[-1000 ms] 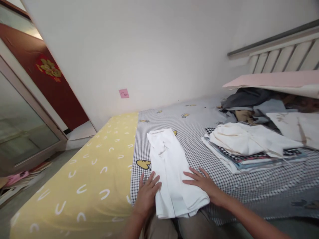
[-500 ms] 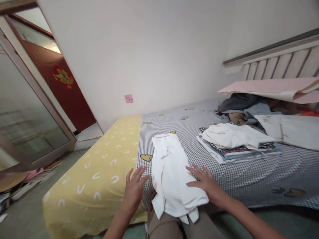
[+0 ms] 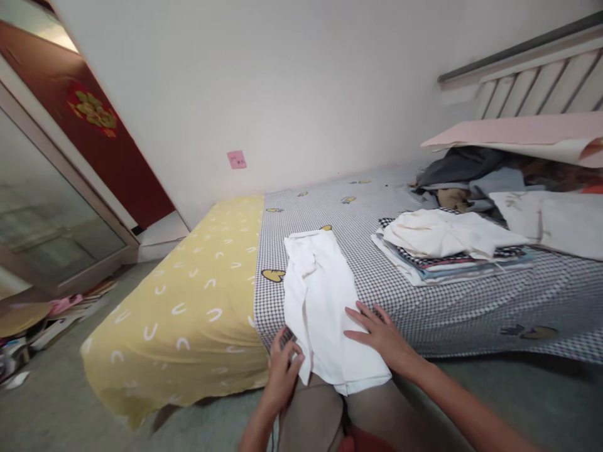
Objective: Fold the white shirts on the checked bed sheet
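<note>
A white garment (image 3: 320,295) lies lengthwise across the near edge of a bed with a black-and-white checked sheet (image 3: 452,307), its near end hanging over my knees. My left hand (image 3: 283,370) pinches the garment's lower left edge. My right hand (image 3: 382,338) rests flat on its right side, fingers spread.
A stack of folded clothes (image 3: 447,248) sits on the bed to the right, with loose clothes (image 3: 475,176) and a pink board (image 3: 513,135) behind it. A yellow patterned mattress cover (image 3: 188,307) hangs on the left. A red door (image 3: 94,125), a glass panel and floor clutter (image 3: 32,320) stand far left.
My left hand left the garment's top, swung out over the yellow cover, then came back and took hold of the lower left edge. My right hand stayed pressed on it. The view shifted.
</note>
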`<act>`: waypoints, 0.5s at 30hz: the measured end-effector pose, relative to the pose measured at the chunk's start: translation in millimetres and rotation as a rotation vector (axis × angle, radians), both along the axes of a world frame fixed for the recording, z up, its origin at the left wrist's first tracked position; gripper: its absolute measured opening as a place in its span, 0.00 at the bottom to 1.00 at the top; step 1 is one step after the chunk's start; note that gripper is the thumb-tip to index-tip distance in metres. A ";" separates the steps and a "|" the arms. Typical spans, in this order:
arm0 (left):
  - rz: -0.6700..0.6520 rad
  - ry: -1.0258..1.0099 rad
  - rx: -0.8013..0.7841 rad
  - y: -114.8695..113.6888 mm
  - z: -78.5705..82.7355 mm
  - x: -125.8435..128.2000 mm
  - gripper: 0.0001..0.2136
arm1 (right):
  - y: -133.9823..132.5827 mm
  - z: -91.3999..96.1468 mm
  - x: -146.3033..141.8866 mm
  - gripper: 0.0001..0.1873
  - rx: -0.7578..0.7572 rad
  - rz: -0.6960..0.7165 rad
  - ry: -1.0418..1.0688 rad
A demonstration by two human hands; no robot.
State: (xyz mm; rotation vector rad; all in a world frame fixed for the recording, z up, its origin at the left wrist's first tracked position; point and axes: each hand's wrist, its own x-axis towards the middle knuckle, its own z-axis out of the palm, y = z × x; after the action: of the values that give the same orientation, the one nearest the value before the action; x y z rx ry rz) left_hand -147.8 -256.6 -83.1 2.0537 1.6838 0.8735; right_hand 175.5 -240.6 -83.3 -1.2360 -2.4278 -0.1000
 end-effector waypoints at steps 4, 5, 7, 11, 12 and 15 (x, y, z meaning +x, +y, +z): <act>-0.015 -0.426 -0.073 -29.5 32.9 24.0 0.10 | -5.1 12.8 -6.9 0.12 -0.182 0.035 0.265; -0.011 -0.522 -0.120 -33.9 47.6 27.3 0.12 | -6.3 16.5 -7.3 0.12 -0.238 0.036 0.363; -0.007 -0.666 -0.217 -39.0 78.8 30.3 0.15 | -8.9 22.9 -6.4 0.15 -0.342 0.029 0.575; 0.099 -0.669 -0.123 -36.9 109.9 24.9 0.15 | -13.9 24.2 -0.1 0.20 -0.433 -0.024 0.789; 0.147 -0.613 -0.049 -35.0 104.8 22.2 0.15 | -15.3 20.9 2.1 0.19 -0.407 -0.037 0.739; 0.227 -0.398 0.094 -32.6 62.2 13.9 0.23 | -21.2 4.9 7.5 0.18 -0.238 -0.064 0.449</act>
State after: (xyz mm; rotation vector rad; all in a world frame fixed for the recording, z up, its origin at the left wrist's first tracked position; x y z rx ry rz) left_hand -134.0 -289.2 -20.9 1.6199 1.6919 1.3552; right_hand 183.0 -261.8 -78.4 -1.2733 -2.0493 0.4155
